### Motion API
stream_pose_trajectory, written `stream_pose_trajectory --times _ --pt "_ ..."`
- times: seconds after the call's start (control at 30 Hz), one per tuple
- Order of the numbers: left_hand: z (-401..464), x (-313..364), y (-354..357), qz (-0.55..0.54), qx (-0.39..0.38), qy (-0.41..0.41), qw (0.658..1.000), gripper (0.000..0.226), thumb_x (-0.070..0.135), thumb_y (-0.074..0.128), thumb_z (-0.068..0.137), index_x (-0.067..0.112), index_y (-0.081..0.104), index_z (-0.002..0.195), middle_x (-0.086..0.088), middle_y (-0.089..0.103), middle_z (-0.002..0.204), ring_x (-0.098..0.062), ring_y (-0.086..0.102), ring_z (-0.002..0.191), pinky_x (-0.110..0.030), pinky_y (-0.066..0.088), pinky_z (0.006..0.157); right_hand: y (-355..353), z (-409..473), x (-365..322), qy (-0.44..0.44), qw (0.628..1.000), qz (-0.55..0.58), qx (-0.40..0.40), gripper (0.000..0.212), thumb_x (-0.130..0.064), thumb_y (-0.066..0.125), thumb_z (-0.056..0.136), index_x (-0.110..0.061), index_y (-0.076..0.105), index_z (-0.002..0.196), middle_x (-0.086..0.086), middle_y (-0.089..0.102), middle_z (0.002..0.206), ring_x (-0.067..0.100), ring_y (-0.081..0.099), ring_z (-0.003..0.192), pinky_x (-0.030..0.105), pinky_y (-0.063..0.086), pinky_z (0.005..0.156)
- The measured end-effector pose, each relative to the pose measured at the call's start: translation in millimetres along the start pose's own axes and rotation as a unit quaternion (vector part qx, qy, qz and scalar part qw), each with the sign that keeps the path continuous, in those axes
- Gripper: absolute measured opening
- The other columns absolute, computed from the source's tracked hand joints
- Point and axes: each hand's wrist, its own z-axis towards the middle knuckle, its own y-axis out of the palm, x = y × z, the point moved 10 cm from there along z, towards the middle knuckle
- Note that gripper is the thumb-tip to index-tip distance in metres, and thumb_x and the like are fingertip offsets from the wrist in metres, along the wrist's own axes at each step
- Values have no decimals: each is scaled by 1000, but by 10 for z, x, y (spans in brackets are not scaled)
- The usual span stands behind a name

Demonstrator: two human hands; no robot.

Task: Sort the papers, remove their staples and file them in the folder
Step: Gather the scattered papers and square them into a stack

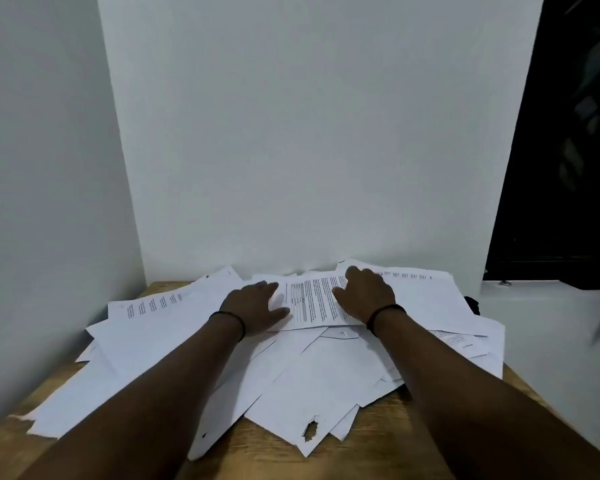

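Note:
A loose heap of white papers (312, 382) covers most of the wooden table (371, 455). On top, near the back, lies a printed sheet (314, 301) with a grey table and lines of text. My left hand (257, 306) rests flat on the papers at this sheet's left edge, its thumb on the sheet's near corner. My right hand (364, 294) lies on the sheet's right side with fingers spread. One sheet at the front has a torn hole (310, 429). No folder and no staple remover show.
White walls (291, 133) close off the table at the back and left. A white ledge (551, 323) runs along the right, below a dark window area (575, 133). A small black object (473, 304) peeks out behind the papers at the right.

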Motion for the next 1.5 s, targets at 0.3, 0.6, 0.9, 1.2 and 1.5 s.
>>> stream_pose_trajectory --times 0.3,0.6,0.9,1.2,1.5 --pt "18 45 205 3 2 -14 1000 59 63 43 94 41 36 148 -1 63 128 -22 56 122 -33 36 98 395 -37 -18 -40 997 -55 -45 50 -62 55 86 -22 59 115 6 59 128 29 51 123 41 35 103" --pt "291 -390 202 -274 107 -103 950 25 40 46 100 31 64 115 3 76 81 -21 67 92 -36 49 93 798 -184 -550 -194 963 -18 -188 90 -81 59 75 -40 35 151 -15 34 159 11 28 147 44 16 120" --pt "261 -777 345 -306 190 -168 918 35 37 63 93 23 63 126 -1 68 105 -24 61 110 -35 44 99 836 -105 -638 -206 956 23 -206 84 -73 70 73 -38 45 146 -15 46 150 11 42 138 34 30 116" --pt "356 -922 548 -191 66 -182 962 73 63 54 90 26 36 151 -4 50 147 -27 44 136 -39 34 111 806 -52 -644 -237 954 58 -177 59 -55 76 78 -37 60 133 -20 60 134 5 52 125 31 40 108" --pt "254 -891 366 -249 134 -186 941 51 53 66 87 25 60 129 2 64 128 -22 55 123 -38 39 106 512 -89 -622 -263 961 -53 -61 38 -19 60 88 -41 65 118 -15 63 122 12 50 125 45 31 105"
